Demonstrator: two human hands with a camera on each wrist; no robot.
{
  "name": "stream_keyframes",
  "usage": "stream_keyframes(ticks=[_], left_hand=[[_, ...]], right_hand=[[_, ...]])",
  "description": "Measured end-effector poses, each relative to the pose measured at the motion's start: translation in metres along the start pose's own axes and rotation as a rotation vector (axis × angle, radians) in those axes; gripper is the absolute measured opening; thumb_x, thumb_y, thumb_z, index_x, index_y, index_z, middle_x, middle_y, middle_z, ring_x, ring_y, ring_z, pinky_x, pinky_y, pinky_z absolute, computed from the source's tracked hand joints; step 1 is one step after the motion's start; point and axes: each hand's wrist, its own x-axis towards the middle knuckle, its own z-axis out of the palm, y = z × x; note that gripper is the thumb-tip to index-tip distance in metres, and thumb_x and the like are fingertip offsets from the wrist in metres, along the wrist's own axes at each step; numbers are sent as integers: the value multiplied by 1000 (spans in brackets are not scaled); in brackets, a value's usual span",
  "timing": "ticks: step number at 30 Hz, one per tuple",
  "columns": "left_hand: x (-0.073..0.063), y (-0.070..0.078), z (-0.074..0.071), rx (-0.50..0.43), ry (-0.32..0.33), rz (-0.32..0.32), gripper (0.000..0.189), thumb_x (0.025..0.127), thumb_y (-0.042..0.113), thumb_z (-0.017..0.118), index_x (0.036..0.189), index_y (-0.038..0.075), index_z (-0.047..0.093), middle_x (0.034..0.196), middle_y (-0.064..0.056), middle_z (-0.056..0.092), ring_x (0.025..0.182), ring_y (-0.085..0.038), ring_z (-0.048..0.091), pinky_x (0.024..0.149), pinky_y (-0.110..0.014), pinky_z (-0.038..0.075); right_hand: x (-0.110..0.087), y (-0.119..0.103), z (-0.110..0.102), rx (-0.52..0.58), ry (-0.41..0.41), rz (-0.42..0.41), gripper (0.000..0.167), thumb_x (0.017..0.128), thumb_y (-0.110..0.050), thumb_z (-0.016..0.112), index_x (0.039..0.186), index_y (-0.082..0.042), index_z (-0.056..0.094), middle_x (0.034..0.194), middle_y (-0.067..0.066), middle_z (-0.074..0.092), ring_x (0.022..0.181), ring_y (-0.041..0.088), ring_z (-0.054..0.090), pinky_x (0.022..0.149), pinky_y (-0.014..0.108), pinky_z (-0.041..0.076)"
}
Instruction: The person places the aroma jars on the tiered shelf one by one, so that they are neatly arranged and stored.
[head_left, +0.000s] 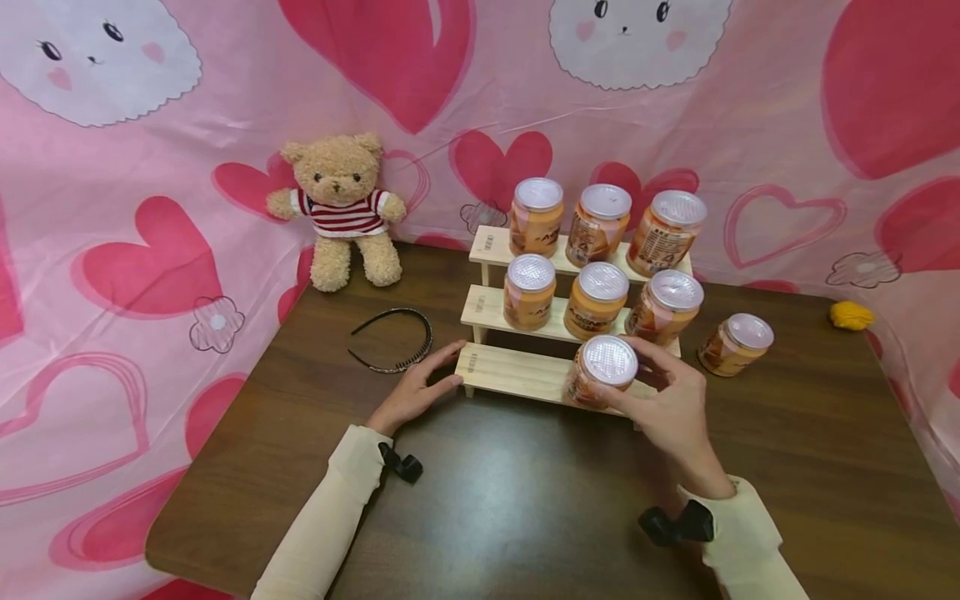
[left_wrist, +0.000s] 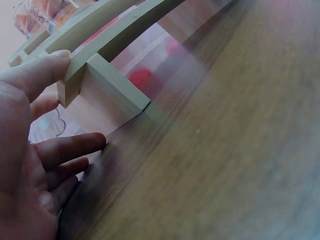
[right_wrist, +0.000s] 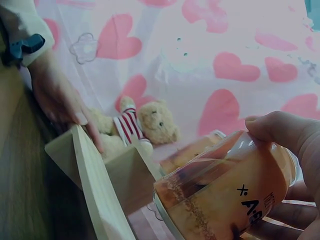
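My right hand [head_left: 671, 408] grips an orange-labelled jar [head_left: 588, 383] with a silvery lid, thumb and fingers on opposite sides. The jar is over the right part of the lowest tier of a three-tier wooden display stand [head_left: 517, 372]. In the right wrist view, the held jar [right_wrist: 225, 185] shows its label beside the thumb. With fingers fairly straight, my left hand [head_left: 416, 387] touches the left end of that lowest tier. The left wrist view has its thumb on the plank's [left_wrist: 82, 67] corner and the lower fingers spread near the stand's leg [left_wrist: 117, 85].
Similar jars stand on the middle [head_left: 596, 300] and top [head_left: 536, 218] tiers. Another jar [head_left: 735, 346] is on the table [head_left: 465, 517], right of the stand. A black headband [head_left: 430, 333] lies left, below a seated teddy bear [head_left: 345, 208]. A small yellow object [head_left: 851, 316] lies far right.
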Motion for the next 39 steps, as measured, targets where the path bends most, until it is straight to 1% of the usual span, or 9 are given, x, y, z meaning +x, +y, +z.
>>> stream_keyframes(ticks=[1, 3, 8, 11, 18, 24, 26, 32, 39], left_hand=[[0, 0, 0, 1, 0, 0, 58, 100, 30, 62, 154, 25, 41, 156, -7, 47, 140, -32, 50, 112, -58, 38], [0, 1, 0, 3, 0, 4, 58, 100, 30, 61, 154, 25, 41, 156, -8, 47, 140, -32, 50, 112, -58, 38], [0, 0, 0, -9, 0, -3, 58, 100, 29, 62, 154, 25, 41, 156, -6, 47, 140, -31, 50, 113, -57, 37], [0, -1, 0, -8, -1, -5, 58, 100, 29, 62, 154, 25, 41, 156, -6, 47, 140, -31, 50, 113, -58, 38], [-1, 1, 0, -11, -3, -14, 58, 100, 31, 62, 154, 26, 41, 157, -6, 46, 140, -31, 49, 113, -58, 37], [0, 1, 0, -2, -3, 1, 58, 100, 29, 62, 154, 25, 40, 156, -8, 47, 140, -31, 49, 112, -58, 38], [0, 1, 0, -1, -3, 1, 58, 100, 28, 62, 154, 24, 40, 156, -8, 47, 140, -31, 49, 112, -58, 38], [0, 1, -1, -5, -3, -12, 58, 100, 27, 62, 154, 27, 41, 156, -6, 47, 140, -30, 50, 113, -58, 37], [1, 1, 0, -1, -4, -5, 58, 100, 28, 62, 154, 26, 41, 156, -6, 48, 140, -30, 50, 113, -58, 38]], right_hand=[[0, 0, 3, 0, -6, -1, 61, 64, -1, 92, 122, -5, 72, 102, -31, 65, 91, -8, 65, 80, 7, 51], [1, 0, 9, -3, -21, -4, 61, 64, -3, 93, 121, -6, 72, 104, -24, 68, 91, -9, 65, 80, 8, 51], [3, -2, 23, -1, -66, -17, 61, 65, -8, 94, 122, -6, 71, 113, 8, 75, 94, -10, 64, 80, 7, 51], [5, -3, 32, 8, -90, -17, 62, 66, -10, 94, 123, -6, 71, 117, 15, 74, 96, -11, 62, 80, 6, 50], [9, -1, 55, 55, -97, -58, 60, 63, -10, 95, 119, -5, 73, 114, 15, 74, 97, -8, 62, 79, 7, 50], [13, 1, 70, 81, -103, -80, 60, 62, -10, 96, 118, -3, 73, 114, 14, 74, 98, -5, 63, 80, 8, 51], [13, 1, 73, 86, -108, -75, 61, 62, -10, 96, 118, -3, 72, 115, 15, 74, 99, -1, 65, 79, 9, 52], [14, 3, 83, 100, -115, -59, 61, 63, -13, 96, 118, -3, 72, 113, 15, 74, 100, 20, 70, 78, 11, 53], [14, 7, 91, 62, -87, -67, 61, 63, -16, 96, 117, -3, 73, 111, 14, 75, 100, 20, 70, 76, 7, 50]])
